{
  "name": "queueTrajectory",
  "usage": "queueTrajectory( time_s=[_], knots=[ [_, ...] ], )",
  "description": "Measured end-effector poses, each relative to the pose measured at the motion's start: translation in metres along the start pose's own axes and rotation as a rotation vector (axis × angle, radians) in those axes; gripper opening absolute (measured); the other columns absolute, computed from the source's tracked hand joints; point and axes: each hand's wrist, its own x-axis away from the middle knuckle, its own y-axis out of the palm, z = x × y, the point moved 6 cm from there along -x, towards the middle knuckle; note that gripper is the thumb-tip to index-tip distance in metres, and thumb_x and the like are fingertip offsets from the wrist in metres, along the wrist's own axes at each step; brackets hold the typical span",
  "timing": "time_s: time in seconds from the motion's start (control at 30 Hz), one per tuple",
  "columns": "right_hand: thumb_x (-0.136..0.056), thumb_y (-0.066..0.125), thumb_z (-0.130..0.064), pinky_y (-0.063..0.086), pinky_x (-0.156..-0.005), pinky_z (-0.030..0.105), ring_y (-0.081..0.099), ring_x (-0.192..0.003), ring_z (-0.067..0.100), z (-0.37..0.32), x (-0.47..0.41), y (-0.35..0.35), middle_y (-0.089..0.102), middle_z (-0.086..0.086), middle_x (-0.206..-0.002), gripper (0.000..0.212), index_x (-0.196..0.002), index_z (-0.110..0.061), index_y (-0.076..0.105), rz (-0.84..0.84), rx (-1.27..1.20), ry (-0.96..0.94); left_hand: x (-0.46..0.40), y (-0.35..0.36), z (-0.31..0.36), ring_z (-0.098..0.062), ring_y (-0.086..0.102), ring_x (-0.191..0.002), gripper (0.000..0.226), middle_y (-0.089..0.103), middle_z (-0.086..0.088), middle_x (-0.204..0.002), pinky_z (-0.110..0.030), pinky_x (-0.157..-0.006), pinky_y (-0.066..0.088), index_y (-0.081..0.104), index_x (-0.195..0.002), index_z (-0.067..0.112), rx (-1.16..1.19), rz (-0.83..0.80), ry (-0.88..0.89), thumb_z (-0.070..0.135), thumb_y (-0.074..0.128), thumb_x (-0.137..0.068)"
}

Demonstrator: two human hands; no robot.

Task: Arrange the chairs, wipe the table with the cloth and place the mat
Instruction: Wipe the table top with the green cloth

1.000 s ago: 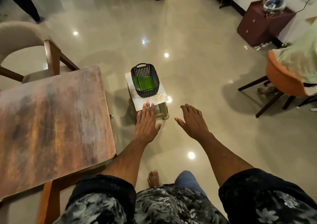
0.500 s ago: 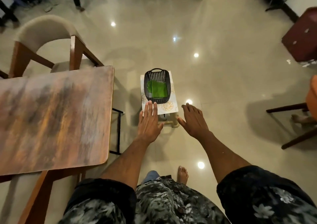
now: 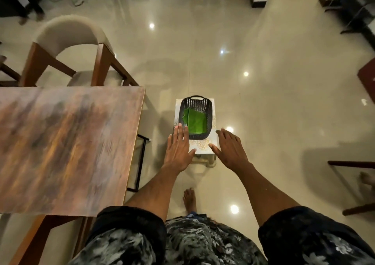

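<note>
Left hand (image 3: 178, 151): spread flat, empty, reaching toward the basket.
Right hand (image 3: 230, 149): fingers loosely spread, empty.
Cloth (image 3: 195, 122): green, folded in the black basket (image 3: 211, 112) on the low stool (image 3: 203, 146), within easy reach.
Table (image 3: 67, 143): bare, unwiped.
Chair (image 3: 67, 41): at the table's far end.

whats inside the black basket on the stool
A folded green cloth lies in the black basket, covering most of its floor. Anything under the cloth is hidden.
</note>
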Motion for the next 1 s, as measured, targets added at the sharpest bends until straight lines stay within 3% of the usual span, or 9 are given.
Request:
queueTrajectory(
  time_s=[0.2, 0.53, 0.83, 1.0],
  knots=[
    [-0.111, 0.045, -0.053, 0.031, -0.124, 0.044, 0.039, -0.155, 0.033, 0.01, -0.054, -0.028, 0.041, 0.017, -0.166, 0.064, -0.158, -0.009, 0.042, 0.037, 0.018, 0.029, -0.059, -0.014, 0.003, -0.029, -0.019, -0.167, 0.096, -0.024, -0.015, -0.178, -0.051, -0.137, 0.0, -0.018, -0.17, 0.009, -0.014, 0.013, 0.056, 0.05, 0.046, -0.112],
    [-0.112, 0.045, -0.053, 0.03, -0.124, 0.044, 0.038, -0.156, 0.033, 0.032, -0.101, 0.0, 0.039, 0.016, -0.168, 0.064, -0.158, -0.01, 0.041, -0.104, 0.009, 0.04, -0.108, 0.01, -0.003, -0.03, -0.017, -0.167, 0.095, -0.02, -0.016, -0.179, -0.051, -0.137, 0.001, -0.015, -0.171, 0.009, -0.011, -0.12, 0.02, 0.05, 0.047, -0.112],
    [-0.11, 0.05, -0.049, 0.035, -0.121, 0.045, 0.044, -0.149, 0.033, 0.016, -0.227, -0.02, 0.046, 0.014, -0.161, 0.062, -0.157, -0.01, 0.041, -0.112, -0.04, -0.078, -0.187, -0.046, -0.037, -0.029, -0.015, -0.168, 0.094, -0.017, -0.016, -0.18, -0.049, -0.134, -0.003, -0.01, -0.172, 0.008, 0.004, -0.081, -0.107, 0.046, 0.051, -0.111],
    [-0.11, 0.051, -0.049, 0.038, -0.118, 0.046, 0.048, -0.146, 0.034, 0.011, -0.263, -0.003, 0.051, 0.015, -0.156, 0.062, -0.155, -0.007, 0.043, -0.174, -0.014, -0.126, -0.205, -0.04, -0.047, -0.029, -0.016, -0.168, 0.093, -0.018, -0.015, -0.18, -0.048, -0.134, -0.004, -0.01, -0.172, 0.008, 0.017, -0.1, -0.168, 0.046, 0.049, -0.112]
  ],
)
